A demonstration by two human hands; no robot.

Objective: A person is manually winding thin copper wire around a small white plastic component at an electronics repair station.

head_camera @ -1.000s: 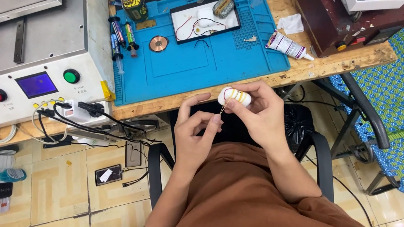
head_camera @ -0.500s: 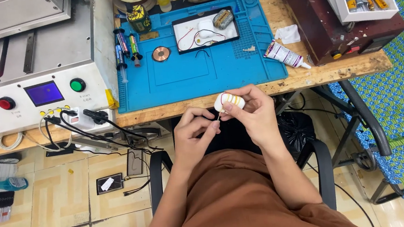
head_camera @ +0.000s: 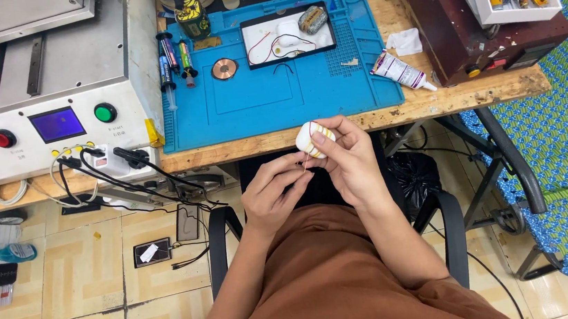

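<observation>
I am winding a thin red wire (head_camera: pixel 307 162) around a small white case (head_camera: pixel 312 139) just below the centre of the frame, in front of the wooden bench edge (head_camera: pixel 472 93) and above my lap. To do this well I judge that the right hand (head_camera: pixel 350 163) should keep the case steady and turn it only slightly, while the left hand (head_camera: pixel 275 195) keeps the wire taut and lays each turn beside the last, without crossing or slack. Pulling too hard could snap so fine a strand, so I would feed it gently.

Largest first, the grip: my right hand is clenched around the case, thumb and fingers cupping its lower right side. My left hand pinches the loose end of the wire between thumb and forefinger, just below and left of the case; the pinch point itself is too small to see clearly.

The case is rounded, glossy white, pebble-shaped, tilted up to the left. Yellowish bands, likely tape, cross its face, with red lines between them; I cannot tell how many turns. The wire drops from its lower edge as a single short red strand toward my left fingertips.

In the upper middle of the frame, a blue work mat (head_camera: pixel 279 104) lies on the bench, well apart from the hands.
</observation>
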